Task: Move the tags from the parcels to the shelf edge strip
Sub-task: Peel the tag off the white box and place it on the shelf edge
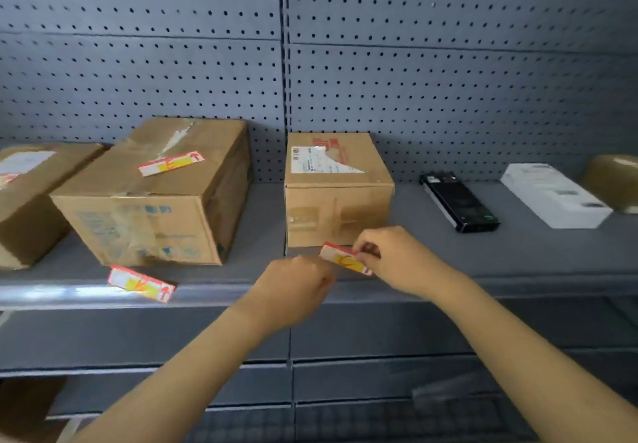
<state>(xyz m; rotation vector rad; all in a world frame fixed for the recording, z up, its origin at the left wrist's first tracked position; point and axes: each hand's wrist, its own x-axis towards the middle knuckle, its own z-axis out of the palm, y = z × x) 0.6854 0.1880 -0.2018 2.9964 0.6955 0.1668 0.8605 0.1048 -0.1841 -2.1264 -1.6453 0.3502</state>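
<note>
A red, white and yellow tag [341, 259] is pinched at its right end by my right hand [393, 259], just in front of the small cardboard parcel [336, 197] and above the grey shelf edge strip [518, 285]. My left hand [297, 287] is curled at the tag's left end; whether it touches the tag is unclear. Another tag [141, 283] sits tilted on the edge strip below the large parcel [155, 197]. A third tag [171, 163] lies on top of that large parcel. A parcel at the far left [31, 194] carries a partly visible red tag [7, 178].
A black flat box [459, 202], a white box [552, 194] and a brown parcel [614, 180] lie on the shelf to the right. Grey pegboard [414, 63] backs the shelf. A lower shelf [379, 363] runs beneath my arms, with a cardboard box [24, 404] at bottom left.
</note>
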